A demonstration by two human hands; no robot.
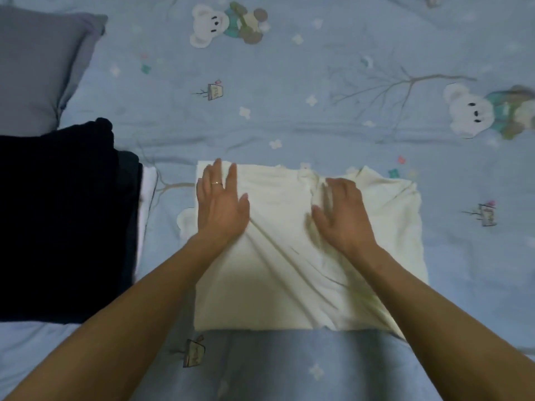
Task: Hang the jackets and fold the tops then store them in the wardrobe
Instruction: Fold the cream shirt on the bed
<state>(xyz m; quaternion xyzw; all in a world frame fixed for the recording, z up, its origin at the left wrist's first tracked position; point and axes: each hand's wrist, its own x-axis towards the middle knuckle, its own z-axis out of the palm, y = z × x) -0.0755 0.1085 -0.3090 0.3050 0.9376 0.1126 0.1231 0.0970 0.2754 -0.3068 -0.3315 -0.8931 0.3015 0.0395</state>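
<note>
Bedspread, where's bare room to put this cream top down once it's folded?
Widest free stretch: the bedspread beyond the cream top, between the grey pillow and the right edge. Another strip lies right of the top. The left is crowded by the dark folded pile.

A folded top [289, 256] lies on the bedspread [318, 111], near its front edge. The left hand [221, 206] rests on the top's left part, the right hand [343, 215] right of it. A pile of clothes [63, 224] lies to the left, a pillow [37, 65] behind that pile.
</note>
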